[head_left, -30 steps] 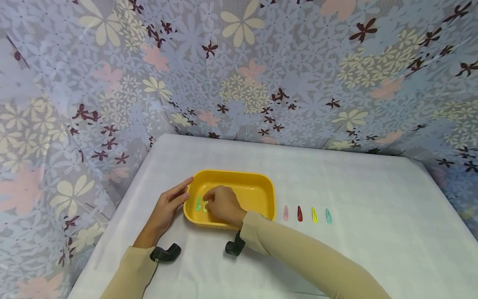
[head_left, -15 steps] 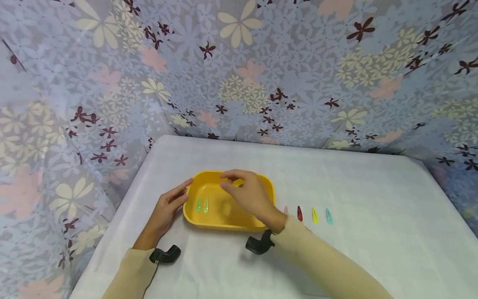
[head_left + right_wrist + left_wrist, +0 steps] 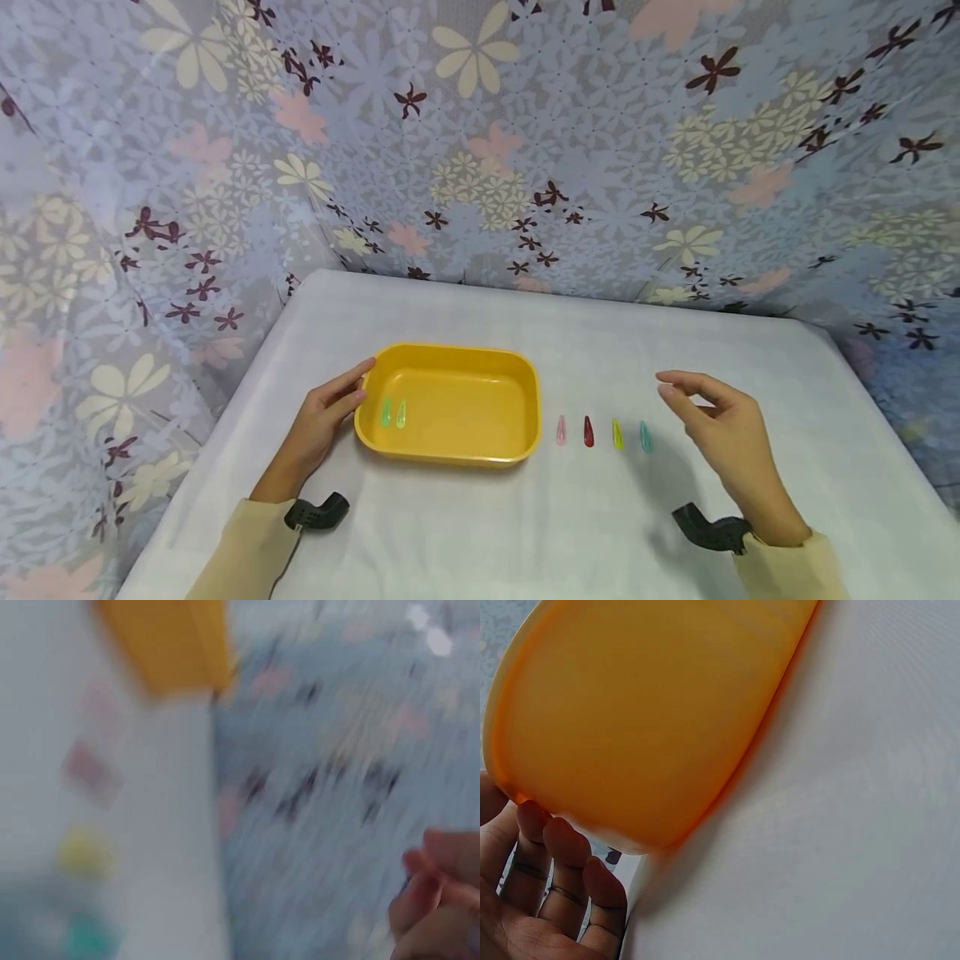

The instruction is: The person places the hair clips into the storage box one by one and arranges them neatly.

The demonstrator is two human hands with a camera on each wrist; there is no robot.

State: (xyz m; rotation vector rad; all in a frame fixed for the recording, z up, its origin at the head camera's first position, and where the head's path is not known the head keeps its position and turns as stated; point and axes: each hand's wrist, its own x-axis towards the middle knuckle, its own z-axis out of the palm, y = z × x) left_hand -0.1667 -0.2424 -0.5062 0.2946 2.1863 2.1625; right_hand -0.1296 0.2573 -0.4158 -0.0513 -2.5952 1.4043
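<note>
A yellow plastic tray (image 3: 465, 421) stands on the white-covered table. Two snap hair clips lie inside near its left end: a green clip (image 3: 386, 412) and a lighter green clip (image 3: 401, 414). My left hand (image 3: 322, 421) touches the tray's left end with its thumb and fingertips. To the tray's right, a row holds a pink clip (image 3: 561, 430), a dark red clip (image 3: 588, 432), a yellow clip (image 3: 617, 434) and a teal clip (image 3: 646, 437). Right of that row, my right hand (image 3: 723, 433) hovers above the table, thumb and index finger near each other, holding nothing visible.
The white cloth (image 3: 450, 533) covers the tabletop. Behind and to the left hangs a flowered curtain (image 3: 480, 192). A black wrist device (image 3: 712, 529) sits on the right wrist and another device (image 3: 318, 511) on the left. The right wrist view is blurred.
My right hand has let go of the lighter green clip in the tray, risen, and moved right past the row of clips. The left hand has stayed at the tray's end.
</note>
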